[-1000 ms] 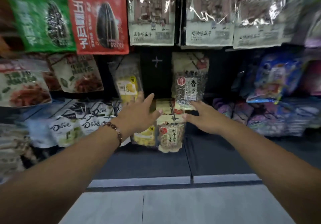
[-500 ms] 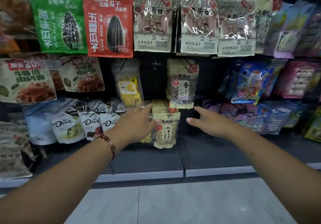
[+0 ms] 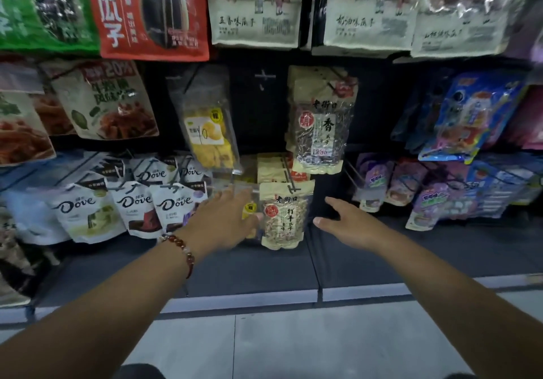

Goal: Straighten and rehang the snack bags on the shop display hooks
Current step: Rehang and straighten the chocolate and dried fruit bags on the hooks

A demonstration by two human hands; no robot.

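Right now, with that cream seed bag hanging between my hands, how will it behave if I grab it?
The seed bag looks like a soft, crinkly pouch, so it will probably flex rather than stay stiff. It hangs from a hook, so a push from the left hand likely swings it. Its glossy window may feel slippery. The right hand is apart from it.

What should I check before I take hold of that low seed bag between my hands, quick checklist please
1. Left hand at the seed bag: ok, fingers at its left edge.
2. Left-hand grip: cannot tell, fingertips are blurred.
3. Right hand free: ok, open, apart from the bag.
4. Bag on its hook: ok, hanging.
5. Bag straight: not ok, slightly tilted.
6. Mango bag above: not ok, hangs askew.
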